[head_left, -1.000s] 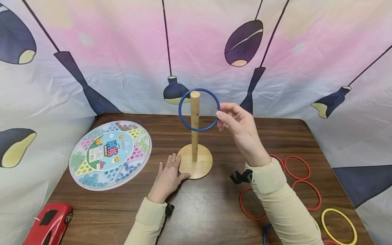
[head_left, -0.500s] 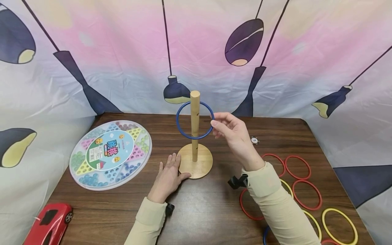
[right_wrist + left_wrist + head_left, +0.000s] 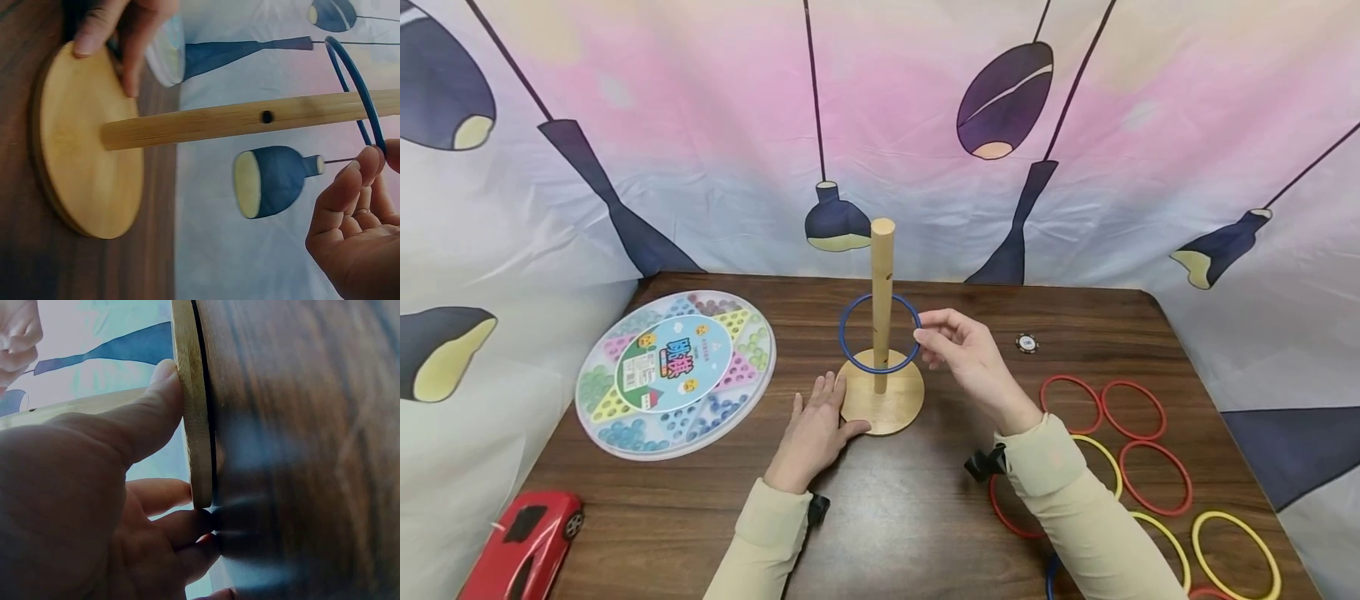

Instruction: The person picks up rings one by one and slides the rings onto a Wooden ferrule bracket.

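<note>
A wooden post [image 3: 882,267] rises upright from a round wooden base [image 3: 883,411] on the table. My right hand [image 3: 966,354] pinches a blue ring [image 3: 841,332] at its right side between thumb and fingertips. The ring encircles the post, partway down its height; the right wrist view shows the blue ring [image 3: 356,72] passing in front of and behind the post. My left hand [image 3: 811,437] lies with straight fingers at the base's left edge. In the left wrist view its thumb [image 3: 147,419] touches the base's rim, and its other fingertips reach the table beside it.
Several red rings [image 3: 1070,377] and yellow rings [image 3: 1236,517] lie at the right, partly under the right sleeve. A patterned chip [image 3: 1026,342] is behind them. At left are a round marble game board [image 3: 673,375] and a red toy car [image 3: 523,546]. A printed cloth hangs behind.
My right hand has lowered the blue ring along the post, from around its top to its lower half. The left hand stays at the base.
</note>
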The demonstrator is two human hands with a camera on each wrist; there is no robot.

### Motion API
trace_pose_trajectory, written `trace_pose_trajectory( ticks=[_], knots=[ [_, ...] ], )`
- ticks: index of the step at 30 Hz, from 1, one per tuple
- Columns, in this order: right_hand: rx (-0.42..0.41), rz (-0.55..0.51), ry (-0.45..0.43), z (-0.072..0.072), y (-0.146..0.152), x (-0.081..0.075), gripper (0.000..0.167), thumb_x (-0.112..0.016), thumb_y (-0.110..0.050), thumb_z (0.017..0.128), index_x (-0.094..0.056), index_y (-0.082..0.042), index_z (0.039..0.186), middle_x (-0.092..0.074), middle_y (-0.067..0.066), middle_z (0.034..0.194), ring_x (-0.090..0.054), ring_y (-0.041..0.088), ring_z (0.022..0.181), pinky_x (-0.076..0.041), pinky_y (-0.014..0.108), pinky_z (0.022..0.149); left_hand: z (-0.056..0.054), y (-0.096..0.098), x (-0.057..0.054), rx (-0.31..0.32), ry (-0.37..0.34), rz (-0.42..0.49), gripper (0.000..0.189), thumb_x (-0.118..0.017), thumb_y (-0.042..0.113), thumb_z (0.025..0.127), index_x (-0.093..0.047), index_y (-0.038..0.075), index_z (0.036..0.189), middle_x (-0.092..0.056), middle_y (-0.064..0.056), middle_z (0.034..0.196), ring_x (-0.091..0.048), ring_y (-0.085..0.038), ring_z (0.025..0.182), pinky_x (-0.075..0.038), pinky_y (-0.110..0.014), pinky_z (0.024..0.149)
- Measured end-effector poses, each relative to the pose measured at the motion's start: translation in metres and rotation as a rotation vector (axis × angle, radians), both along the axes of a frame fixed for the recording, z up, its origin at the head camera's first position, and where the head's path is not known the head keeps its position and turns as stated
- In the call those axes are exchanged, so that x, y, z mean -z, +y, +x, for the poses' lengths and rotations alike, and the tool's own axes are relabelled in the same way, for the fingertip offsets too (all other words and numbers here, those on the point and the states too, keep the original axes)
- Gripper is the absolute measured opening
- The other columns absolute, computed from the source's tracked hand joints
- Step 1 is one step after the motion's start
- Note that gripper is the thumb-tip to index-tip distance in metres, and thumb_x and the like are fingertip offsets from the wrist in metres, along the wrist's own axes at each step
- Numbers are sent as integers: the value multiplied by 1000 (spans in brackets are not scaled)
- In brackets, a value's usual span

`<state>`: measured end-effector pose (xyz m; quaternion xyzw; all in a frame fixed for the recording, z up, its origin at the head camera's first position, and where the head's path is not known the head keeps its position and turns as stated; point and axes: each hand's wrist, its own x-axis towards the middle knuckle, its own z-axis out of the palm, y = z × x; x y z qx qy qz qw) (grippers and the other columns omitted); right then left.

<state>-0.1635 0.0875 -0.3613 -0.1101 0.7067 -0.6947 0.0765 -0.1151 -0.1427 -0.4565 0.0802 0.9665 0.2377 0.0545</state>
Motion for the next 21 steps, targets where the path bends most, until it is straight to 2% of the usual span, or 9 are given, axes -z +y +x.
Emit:
trace_pose_trajectory(
  ticks=[6, 16, 21],
  knots=[
    [-5, 20, -45, -1, 1, 17, 26, -63, -10, 94, -60, 3, 116, -65, 3, 83, -59, 17, 71, -52, 31, 67, -2, 2, 2, 3, -2, -12, 86, -66, 47, 88, -32, -3, 149, -27, -26, 153, -21, -38, 144, -16, -65, 110],
    [7, 82, -113, -5, 2, 42, 24, -61, -5, 93, -60, 5, 115, -64, 1, 79, -57, 17, 67, -51, 28, 62, -1, 1, 1, 6, -13, -14, 86, -65, 47, 89, -32, -5, 149, -26, -27, 153, -20, -38, 144, -15, -65, 111],
    [-1, 122, -130, -8, 2, 53, 27, -60, -5, 92, -59, 7, 116, -64, 6, 79, -56, 22, 68, -50, 28, 61, -1, 0, 1, 1, -18, -12, 85, -65, 46, 89, -32, -5, 149, -25, -26, 154, -20, -38, 144, -14, -64, 111]
  ],
)
